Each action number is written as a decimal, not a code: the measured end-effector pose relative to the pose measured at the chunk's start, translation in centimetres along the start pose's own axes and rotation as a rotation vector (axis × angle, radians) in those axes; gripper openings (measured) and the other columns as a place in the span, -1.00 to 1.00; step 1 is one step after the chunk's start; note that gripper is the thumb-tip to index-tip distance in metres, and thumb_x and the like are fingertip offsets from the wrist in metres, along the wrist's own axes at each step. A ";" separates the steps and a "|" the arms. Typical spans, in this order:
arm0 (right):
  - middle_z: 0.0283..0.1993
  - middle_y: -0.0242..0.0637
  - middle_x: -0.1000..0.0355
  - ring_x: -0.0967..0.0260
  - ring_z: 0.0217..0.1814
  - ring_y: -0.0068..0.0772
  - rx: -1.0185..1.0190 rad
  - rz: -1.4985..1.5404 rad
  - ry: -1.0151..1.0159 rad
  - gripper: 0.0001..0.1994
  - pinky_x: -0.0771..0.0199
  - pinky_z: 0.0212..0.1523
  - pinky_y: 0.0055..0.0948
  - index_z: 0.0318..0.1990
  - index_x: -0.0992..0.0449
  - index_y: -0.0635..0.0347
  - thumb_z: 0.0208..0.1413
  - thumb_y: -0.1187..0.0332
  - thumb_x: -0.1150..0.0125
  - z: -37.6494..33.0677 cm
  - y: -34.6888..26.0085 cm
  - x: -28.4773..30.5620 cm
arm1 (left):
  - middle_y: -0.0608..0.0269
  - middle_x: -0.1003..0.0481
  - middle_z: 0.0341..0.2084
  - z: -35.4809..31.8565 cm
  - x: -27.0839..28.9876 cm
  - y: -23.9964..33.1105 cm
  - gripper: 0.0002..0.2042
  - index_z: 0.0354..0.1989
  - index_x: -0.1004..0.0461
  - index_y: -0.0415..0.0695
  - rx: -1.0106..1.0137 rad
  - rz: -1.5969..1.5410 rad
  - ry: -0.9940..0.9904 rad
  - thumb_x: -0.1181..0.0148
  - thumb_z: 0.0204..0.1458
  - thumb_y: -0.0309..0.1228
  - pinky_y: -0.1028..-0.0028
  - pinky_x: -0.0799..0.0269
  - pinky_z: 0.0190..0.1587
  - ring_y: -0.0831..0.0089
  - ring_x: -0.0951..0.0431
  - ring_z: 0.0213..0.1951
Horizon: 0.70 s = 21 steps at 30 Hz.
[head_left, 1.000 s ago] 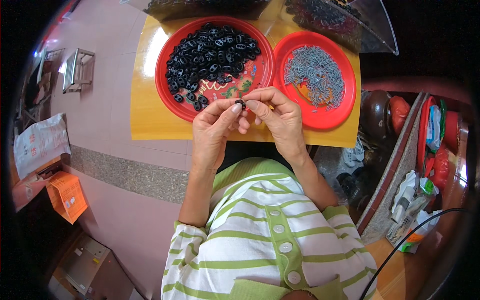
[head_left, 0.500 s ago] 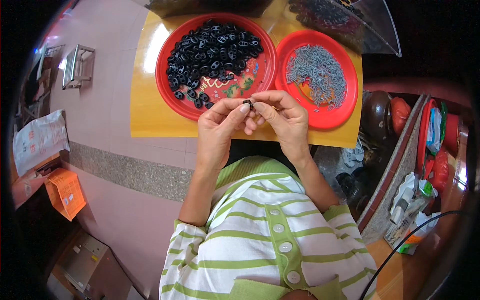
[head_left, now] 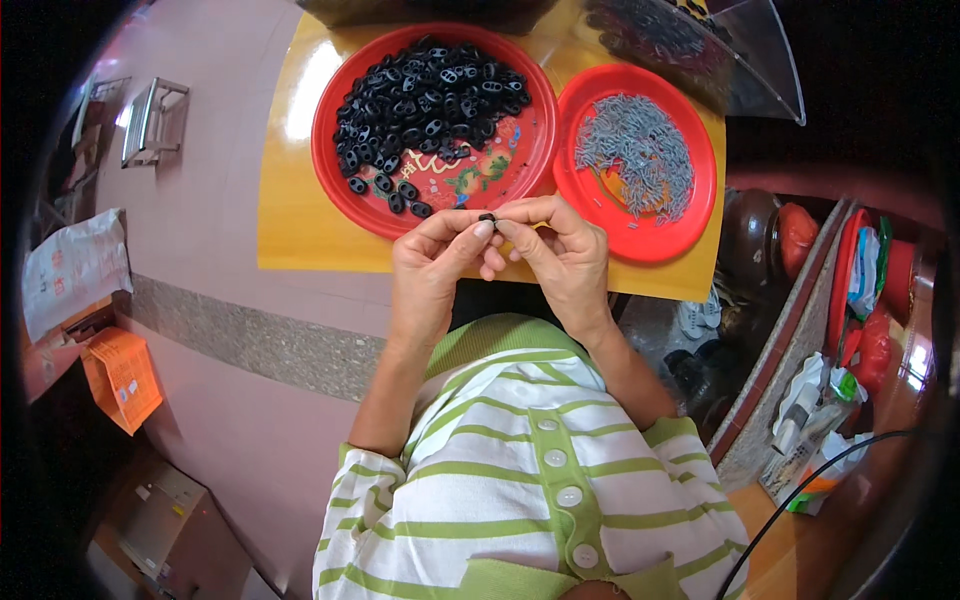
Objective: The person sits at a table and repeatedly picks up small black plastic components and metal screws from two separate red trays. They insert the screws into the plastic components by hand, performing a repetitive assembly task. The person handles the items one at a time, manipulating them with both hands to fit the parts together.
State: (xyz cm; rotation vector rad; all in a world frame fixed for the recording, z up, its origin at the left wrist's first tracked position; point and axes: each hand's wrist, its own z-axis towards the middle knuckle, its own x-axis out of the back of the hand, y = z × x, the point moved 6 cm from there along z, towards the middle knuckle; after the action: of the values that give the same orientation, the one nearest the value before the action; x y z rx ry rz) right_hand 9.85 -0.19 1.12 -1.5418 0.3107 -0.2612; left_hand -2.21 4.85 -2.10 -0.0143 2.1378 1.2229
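Before me, my left hand (head_left: 432, 268) pinches a small black oval piece (head_left: 487, 217) between thumb and forefinger. The fingertips of my right hand (head_left: 566, 262) close in from the other side and meet at the piece. Whether they hold a small part of their own is hidden. Just beyond my hands lies a large red patterned tray (head_left: 322, 175) with a heap of black oval two-hole pieces (head_left: 425, 100). To its right, a smaller red plate (head_left: 704, 165) carries a pile of short thin grey pieces (head_left: 635, 150).
Both trays rest on a yellow tabletop (head_left: 290, 235). A clear plastic bin (head_left: 750, 60) stands at the far right. On the left are a metal stool (head_left: 150, 125), a white sack (head_left: 75, 270) and an orange box (head_left: 122, 375). A black cable (head_left: 790, 500) runs at lower right.
Both hands have shifted slightly left and still meet at the black piece. The view has moved a little. The heaps look the same.
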 end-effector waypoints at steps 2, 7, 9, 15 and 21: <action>-0.41 -0.36 -0.47 -0.42 -0.37 -0.66 -0.036 0.055 -0.046 -0.92 -0.42 -0.37 -0.64 -0.26 -0.45 0.29 0.13 0.48 -0.10 0.1 -0.1 -0.6 | 0.18 -0.51 -0.45 -0.3 0.2 0.2 -0.88 -0.29 -0.46 -0.34 0.003 -0.023 -0.005 -0.07 0.08 -0.53 0.62 -0.41 -0.48 0.56 -0.50 -0.50; -0.40 -0.40 -0.47 -0.41 -0.34 -0.66 -0.153 0.045 -0.233 -0.83 -0.42 -0.36 -0.62 -0.29 -0.49 0.34 0.14 0.37 -0.11 2.1 -0.4 -1.6 | 0.16 -0.51 -0.45 -1.1 2.1 0.6 -0.89 -0.27 -0.45 -0.33 -0.033 -0.097 -0.009 -0.05 0.08 -0.55 0.60 -0.40 -0.49 0.53 -0.51 -0.51; -0.41 -0.30 -0.49 -0.43 -0.38 -0.51 -0.117 -0.098 -0.256 -0.83 -0.39 -0.38 -0.55 -0.29 -0.52 0.30 0.07 0.36 -0.16 3.6 -0.3 -2.4 | 0.16 -0.50 -0.47 -1.5 2.9 0.7 -0.89 -0.27 -0.44 -0.32 -0.042 -0.102 0.002 -0.06 0.07 -0.54 0.60 -0.39 -0.50 0.52 -0.50 -0.52; -0.36 -0.18 -0.42 -0.37 -0.26 -0.12 0.279 -0.672 -0.268 -0.83 -0.35 -0.24 -0.22 -0.32 -0.49 0.21 -0.08 0.36 -0.22 6.5 0.8 -6.3 | 0.13 -0.51 -0.45 -2.3 4.2 0.7 -0.88 -0.26 -0.45 -0.33 -0.063 -0.124 -0.029 -0.07 0.06 -0.56 0.59 -0.41 -0.49 0.50 -0.51 -0.51; -0.33 -0.20 -0.35 -0.34 -0.20 -0.13 0.340 -0.822 -0.291 -0.85 -0.35 -0.20 -0.21 -0.36 -0.47 0.18 -0.13 0.40 -0.25 6.7 1.2 -8.2 | 0.13 -0.51 -0.45 -2.7 4.6 0.7 -0.88 -0.25 -0.45 -0.32 -0.055 -0.154 -0.005 -0.09 0.06 -0.55 0.59 -0.41 -0.48 0.50 -0.51 -0.51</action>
State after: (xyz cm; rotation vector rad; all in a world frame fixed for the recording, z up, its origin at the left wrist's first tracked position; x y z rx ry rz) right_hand 4.56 8.96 0.19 -1.2755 -0.5919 -0.6818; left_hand -7.47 4.52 -3.17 -0.1953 2.0570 1.1892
